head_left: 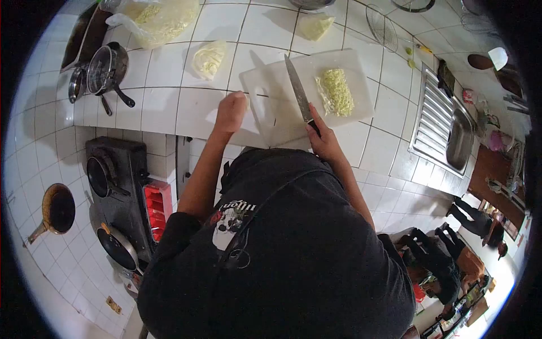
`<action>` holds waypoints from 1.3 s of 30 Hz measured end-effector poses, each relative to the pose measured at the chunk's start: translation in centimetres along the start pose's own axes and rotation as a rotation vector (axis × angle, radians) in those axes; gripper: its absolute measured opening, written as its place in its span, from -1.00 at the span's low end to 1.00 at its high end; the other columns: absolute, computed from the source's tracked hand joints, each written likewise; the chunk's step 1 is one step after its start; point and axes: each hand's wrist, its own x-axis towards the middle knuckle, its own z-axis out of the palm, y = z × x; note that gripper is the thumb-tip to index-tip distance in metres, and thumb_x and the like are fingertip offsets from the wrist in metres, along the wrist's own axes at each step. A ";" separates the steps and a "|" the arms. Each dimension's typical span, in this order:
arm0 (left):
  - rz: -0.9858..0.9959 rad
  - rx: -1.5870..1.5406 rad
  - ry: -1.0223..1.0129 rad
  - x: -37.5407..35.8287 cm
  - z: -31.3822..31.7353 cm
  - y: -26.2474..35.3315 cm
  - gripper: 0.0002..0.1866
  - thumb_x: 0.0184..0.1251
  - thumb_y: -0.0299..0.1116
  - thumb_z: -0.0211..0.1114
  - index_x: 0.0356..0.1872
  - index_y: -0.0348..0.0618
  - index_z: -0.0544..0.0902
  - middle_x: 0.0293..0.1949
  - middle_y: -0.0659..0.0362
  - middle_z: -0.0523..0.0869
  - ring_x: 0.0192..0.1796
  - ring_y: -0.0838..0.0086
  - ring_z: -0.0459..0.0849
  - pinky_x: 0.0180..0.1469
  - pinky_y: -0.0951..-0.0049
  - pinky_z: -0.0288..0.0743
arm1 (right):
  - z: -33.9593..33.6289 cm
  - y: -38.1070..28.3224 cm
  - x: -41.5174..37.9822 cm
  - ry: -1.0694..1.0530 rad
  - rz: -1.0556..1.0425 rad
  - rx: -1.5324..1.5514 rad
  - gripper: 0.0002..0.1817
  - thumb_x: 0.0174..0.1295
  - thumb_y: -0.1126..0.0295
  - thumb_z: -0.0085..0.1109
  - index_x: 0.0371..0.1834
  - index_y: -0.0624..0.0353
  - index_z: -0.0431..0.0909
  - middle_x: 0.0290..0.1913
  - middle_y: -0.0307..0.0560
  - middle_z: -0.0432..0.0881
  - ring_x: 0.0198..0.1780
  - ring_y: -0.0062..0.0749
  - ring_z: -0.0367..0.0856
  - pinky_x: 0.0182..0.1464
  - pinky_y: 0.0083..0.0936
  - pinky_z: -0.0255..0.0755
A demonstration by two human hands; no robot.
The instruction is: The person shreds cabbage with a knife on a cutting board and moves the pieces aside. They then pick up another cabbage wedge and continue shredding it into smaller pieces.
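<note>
A long knife [297,88] lies over the white cutting board [279,121], its black handle in my right hand [324,137] and its blade pointing away from me. Right of the blade, a pile of shredded cabbage [337,93] rests on the board. My left hand [231,112] is closed at the board's left edge; a small pale bit shows beside its fingers, too small to name. Beyond that hand sits a cabbage piece [209,59] on the tiles, and another cabbage wedge [315,26] stands behind the board.
A plastic bag of shredded cabbage [161,21] is at the back left, near a dark pan [107,69]. A metal sink [460,138] is on the right. The stove [121,169] stands at lower left. Several people are at lower right.
</note>
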 end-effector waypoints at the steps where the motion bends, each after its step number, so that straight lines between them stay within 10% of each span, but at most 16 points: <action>1: 0.170 0.316 -0.046 0.0 0.0 1.7 -0.74 0.38 -0.28 0.27 -0.42 -0.25 0.54 -0.43 -0.01 0.58 -0.31 0.07 0.60 -0.24 0.13 0.47 | 0.2 0.2 0.2 -0.001 -0.004 -0.001 -0.29 0.56 0.34 0.06 0.71 -0.23 0.05 0.33 0.27 0.60 0.37 -0.01 0.59 0.39 -0.30 0.36; 2: -0.125 0.165 -0.083 -0.5 0.1 3.6 -0.70 0.30 -0.17 0.39 -0.35 -0.22 0.59 -0.37 -0.04 0.66 -0.23 -0.02 0.66 -0.23 0.05 0.51 | 0.4 0.4 0.3 0.000 -0.041 -0.008 -0.30 0.56 0.34 0.06 0.71 -0.21 0.05 0.39 0.26 0.54 0.42 0.00 0.53 0.42 -0.29 0.33; 10: 0.038 0.310 -0.092 -1.4 3.3 4.1 -0.68 0.26 -0.15 0.43 -0.15 -0.16 0.67 -0.14 -0.04 0.78 -0.09 -0.05 0.74 -0.09 0.00 0.55 | 0.7 0.1 0.8 -0.036 0.031 -0.008 -0.30 0.55 0.35 0.07 0.71 -0.16 0.06 0.49 0.27 0.43 0.52 0.02 0.40 0.49 -0.23 0.29; 12: -0.054 0.338 -0.145 -1.1 3.6 5.0 -0.74 0.30 -0.21 0.39 -0.14 -0.18 0.68 -0.14 -0.04 0.78 -0.08 -0.06 0.74 -0.03 -0.01 0.55 | 0.9 0.0 1.4 -0.029 -0.002 -0.019 -0.30 0.57 0.37 0.03 0.72 -0.18 0.04 -0.40 -0.15 0.55 -0.47 -0.55 0.44 -0.30 -0.51 0.45; 13: -0.041 0.336 -0.135 -0.7 3.6 5.6 -0.74 0.30 -0.21 0.39 -0.14 -0.18 0.68 -0.14 -0.04 0.78 -0.08 -0.06 0.74 -0.03 -0.01 0.55 | 0.8 -0.4 1.8 -0.020 -0.013 -0.027 -0.30 0.57 0.37 0.03 0.72 -0.18 0.04 -0.40 -0.15 0.55 -0.47 -0.55 0.44 -0.30 -0.51 0.45; 15: -0.125 0.141 -0.130 0.0 3.5 6.9 -0.75 0.33 -0.24 0.35 -0.13 -0.19 0.66 -0.18 -0.05 0.76 -0.11 -0.09 0.73 0.00 -0.04 0.54 | 1.0 -1.4 2.1 -0.086 0.048 -0.018 -0.28 0.54 0.39 0.05 0.71 -0.17 0.06 0.31 0.26 0.63 0.28 -0.09 0.65 0.35 -0.31 0.42; 19: 0.079 0.060 -0.001 1.7 5.5 7.8 -0.73 0.42 -0.23 0.26 -0.05 -0.21 0.61 -0.31 -0.08 0.70 -0.20 -0.11 0.67 -0.05 -0.05 0.50 | -0.4 -4.4 1.5 -0.122 0.233 0.080 -0.28 0.53 0.38 0.05 0.72 -0.16 0.05 0.10 0.19 0.73 -0.01 -0.19 0.72 0.16 -0.33 0.53; 25: 0.260 0.322 0.136 3.2 7.4 7.9 -0.50 0.36 -0.34 0.25 0.29 -0.31 0.50 0.08 -0.11 0.60 0.18 0.03 0.58 0.20 -0.03 0.42 | -1.9 -3.9 1.0 0.049 0.060 -0.119 -0.29 0.53 0.36 0.07 0.70 -0.15 0.07 0.15 0.35 0.70 0.22 0.13 0.68 0.27 -0.17 0.48; 39: 0.349 0.503 0.012 2.4 8.4 6.8 -0.68 0.30 -0.35 0.35 0.08 0.00 0.70 -0.03 0.19 0.61 0.12 0.27 0.59 0.23 0.09 0.32 | -3.6 -6.5 -1.8 -0.039 0.052 -0.463 -0.31 0.50 0.33 -0.03 0.68 -0.18 0.06 -0.21 0.49 0.69 -0.09 0.45 0.67 0.03 0.18 0.50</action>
